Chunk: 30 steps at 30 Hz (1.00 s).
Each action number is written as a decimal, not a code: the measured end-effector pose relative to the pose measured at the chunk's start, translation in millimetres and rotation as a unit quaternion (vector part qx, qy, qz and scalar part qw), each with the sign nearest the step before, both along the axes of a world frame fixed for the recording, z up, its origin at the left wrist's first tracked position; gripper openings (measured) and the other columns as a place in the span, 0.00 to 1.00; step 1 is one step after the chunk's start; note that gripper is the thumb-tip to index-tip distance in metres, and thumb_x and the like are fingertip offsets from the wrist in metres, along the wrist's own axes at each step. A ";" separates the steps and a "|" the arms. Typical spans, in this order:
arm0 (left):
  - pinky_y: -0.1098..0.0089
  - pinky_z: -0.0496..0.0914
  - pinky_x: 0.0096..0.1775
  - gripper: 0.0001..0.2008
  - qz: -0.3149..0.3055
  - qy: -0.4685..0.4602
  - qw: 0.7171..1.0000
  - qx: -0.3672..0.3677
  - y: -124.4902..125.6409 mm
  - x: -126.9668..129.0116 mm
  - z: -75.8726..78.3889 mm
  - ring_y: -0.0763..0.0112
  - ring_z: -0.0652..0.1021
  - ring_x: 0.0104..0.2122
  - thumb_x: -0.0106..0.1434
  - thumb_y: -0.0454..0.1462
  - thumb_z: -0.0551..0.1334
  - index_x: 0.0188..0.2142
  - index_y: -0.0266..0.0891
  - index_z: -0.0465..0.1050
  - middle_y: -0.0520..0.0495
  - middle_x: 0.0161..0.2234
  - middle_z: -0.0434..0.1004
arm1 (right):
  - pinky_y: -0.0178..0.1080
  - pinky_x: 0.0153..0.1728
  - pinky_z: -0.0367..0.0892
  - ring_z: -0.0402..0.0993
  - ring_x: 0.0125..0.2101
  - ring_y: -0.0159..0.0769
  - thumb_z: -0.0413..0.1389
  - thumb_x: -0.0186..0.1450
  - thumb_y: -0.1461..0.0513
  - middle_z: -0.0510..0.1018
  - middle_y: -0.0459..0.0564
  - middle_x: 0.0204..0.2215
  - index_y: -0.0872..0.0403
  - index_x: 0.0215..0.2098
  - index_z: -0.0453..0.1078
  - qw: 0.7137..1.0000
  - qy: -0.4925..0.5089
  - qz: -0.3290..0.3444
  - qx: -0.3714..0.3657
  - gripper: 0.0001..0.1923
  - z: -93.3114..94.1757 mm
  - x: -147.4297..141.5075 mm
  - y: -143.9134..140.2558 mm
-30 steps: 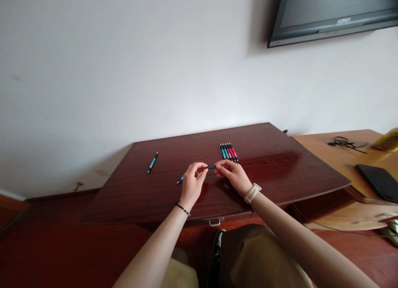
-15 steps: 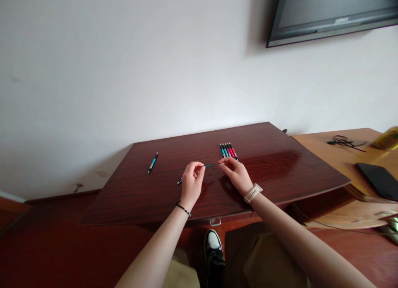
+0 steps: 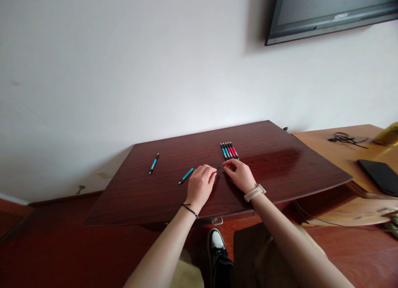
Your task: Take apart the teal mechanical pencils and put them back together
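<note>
My left hand (image 3: 202, 183) is low over the table, its fingers closed together around a small dark pen part (image 3: 218, 168), mostly hidden by the fingertips. My right hand (image 3: 240, 176) is just to the right, thumb and forefinger pinched; whatever is between them is too small to make out. The two sets of fingertips are close but apart. Left of my left hand lies a blue pen barrel (image 3: 185, 176). Beyond my right hand is a row of several blue and pink pens (image 3: 229, 151), side by side. One more blue pen (image 3: 154, 163) lies farther left.
The dark wooden table (image 3: 130, 196) stands against a white wall. To the right, a lighter wooden desk (image 3: 323, 142) holds a coiled black cable (image 3: 343, 138), a black flat device (image 3: 378, 176) and a yellow object (image 3: 387, 135). A television (image 3: 336, 20) hangs above.
My left hand has moved right and down to the table, turning its back upward and uncovering the blue barrel. My right hand has shifted slightly right and stays pinched.
</note>
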<state>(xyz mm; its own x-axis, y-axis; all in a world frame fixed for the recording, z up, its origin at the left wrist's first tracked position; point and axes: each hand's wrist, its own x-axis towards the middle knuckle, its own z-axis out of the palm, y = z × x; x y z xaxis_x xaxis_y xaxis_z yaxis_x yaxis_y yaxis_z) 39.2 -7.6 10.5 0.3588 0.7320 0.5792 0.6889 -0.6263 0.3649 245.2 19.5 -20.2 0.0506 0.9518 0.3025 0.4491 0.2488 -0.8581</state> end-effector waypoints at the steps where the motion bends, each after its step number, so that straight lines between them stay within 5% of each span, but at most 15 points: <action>1: 0.60 0.72 0.47 0.06 0.001 0.019 1.000 0.002 0.1 2.6 -0.2 0.59 0.79 0.42 0.75 0.32 0.60 0.42 0.44 0.75 0.45 0.40 0.80 | 0.43 0.43 0.72 0.80 0.35 0.42 0.59 0.66 0.58 0.85 0.50 0.34 0.51 0.42 0.81 1.000 0.003 0.009 -0.002 0.10 0.4 2.5 0.3; 5: 0.59 0.72 0.46 0.06 0.008 0.075 0.997 -0.004 1.6 11.6 -5.0 0.59 0.79 0.41 0.73 0.31 0.63 0.41 0.44 0.76 0.45 0.39 0.80 | 0.42 0.40 0.72 0.80 0.33 0.41 0.61 0.65 0.58 0.85 0.49 0.32 0.50 0.40 0.82 0.998 -0.018 0.049 -0.031 0.09 4.5 17.1 -1.1; 10: 0.60 0.73 0.45 0.07 0.026 0.114 0.993 -0.020 2.7 15.2 -11.0 0.59 0.79 0.40 0.70 0.29 0.65 0.41 0.44 0.76 0.46 0.39 0.79 | 0.42 0.42 0.72 0.82 0.35 0.42 0.58 0.66 0.61 0.86 0.50 0.35 0.50 0.39 0.82 0.998 -0.054 0.019 -0.013 0.09 6.0 24.5 -6.0; 21: 0.60 0.74 0.44 0.07 0.025 0.101 0.994 -0.041 -1.2 15.5 -13.3 0.57 0.80 0.41 0.72 0.29 0.63 0.43 0.43 0.77 0.44 0.40 0.81 | 0.42 0.42 0.71 0.79 0.35 0.41 0.59 0.67 0.66 0.82 0.51 0.38 0.50 0.38 0.81 0.990 -0.137 0.019 0.009 0.08 2.9 14.4 -7.1; 30: 0.63 0.75 0.43 0.08 0.030 0.052 0.997 -0.048 -2.7 11.4 -11.8 0.60 0.82 0.40 0.72 0.29 0.63 0.42 0.44 0.78 0.47 0.39 0.82 | 0.43 0.44 0.73 0.80 0.35 0.41 0.60 0.65 0.64 0.83 0.51 0.37 0.51 0.39 0.82 0.994 -0.110 0.019 -0.004 0.08 0.0 17.3 -4.3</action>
